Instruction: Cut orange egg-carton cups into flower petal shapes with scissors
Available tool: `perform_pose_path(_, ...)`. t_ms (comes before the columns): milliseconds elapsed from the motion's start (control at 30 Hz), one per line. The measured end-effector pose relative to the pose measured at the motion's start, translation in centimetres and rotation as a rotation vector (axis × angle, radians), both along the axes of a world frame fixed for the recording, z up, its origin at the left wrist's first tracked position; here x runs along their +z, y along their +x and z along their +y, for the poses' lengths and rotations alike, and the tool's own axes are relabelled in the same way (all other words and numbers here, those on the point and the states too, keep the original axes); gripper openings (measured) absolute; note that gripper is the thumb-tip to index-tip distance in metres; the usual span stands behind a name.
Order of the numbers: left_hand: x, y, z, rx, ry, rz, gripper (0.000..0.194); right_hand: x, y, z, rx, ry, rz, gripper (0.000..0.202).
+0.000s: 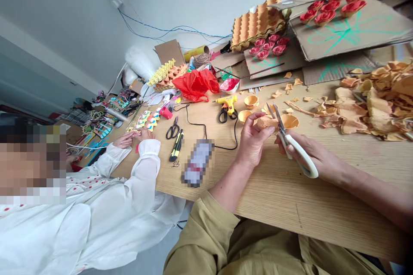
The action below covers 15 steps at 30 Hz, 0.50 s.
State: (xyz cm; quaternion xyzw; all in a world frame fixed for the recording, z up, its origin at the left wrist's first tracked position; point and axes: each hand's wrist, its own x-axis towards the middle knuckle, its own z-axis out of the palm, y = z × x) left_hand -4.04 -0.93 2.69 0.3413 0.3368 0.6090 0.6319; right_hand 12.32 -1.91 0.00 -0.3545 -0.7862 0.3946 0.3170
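My left hand [252,142] pinches a small orange egg-carton cup [266,122] between thumb and fingers, above the wooden table. White-handled scissors [300,154] are gripped in my right hand [318,154], their blades slightly parted and pointing up beside the cup's right side. Whether the blades touch the cup I cannot tell. Just behind my hands sit several cut cups, among them one cup [251,102] at the back and another cup [290,121] to the right of the blades.
A heap of torn carton scraps [368,107] covers the right side. Behind are red paper flowers [324,18] on cardboard, egg trays [254,23] and a red plastic bag [196,85]. A yellow glue gun [227,104], black scissors [173,129] and a box cutter [176,145] lie leftward. A co-worker's hands [134,137] handle painted pieces.
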Motion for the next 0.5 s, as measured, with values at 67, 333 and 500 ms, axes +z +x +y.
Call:
perform_pose_path(67,0.01,0.00,-0.01,0.007,0.018,0.008,0.044,-0.05,0.00,0.01,-0.004,0.008,-0.006,0.031)
perform_pose_path(333,0.05,-0.04,-0.08,-0.014,-0.016,0.009,0.046,-0.18,0.02,0.16,0.001,0.003,-0.033,0.032)
perform_pose_path(500,-0.05,-0.14,0.01,-0.022,-0.002,0.013,0.044,0.05,0.03,0.17,-0.002,0.003,-0.039,0.034)
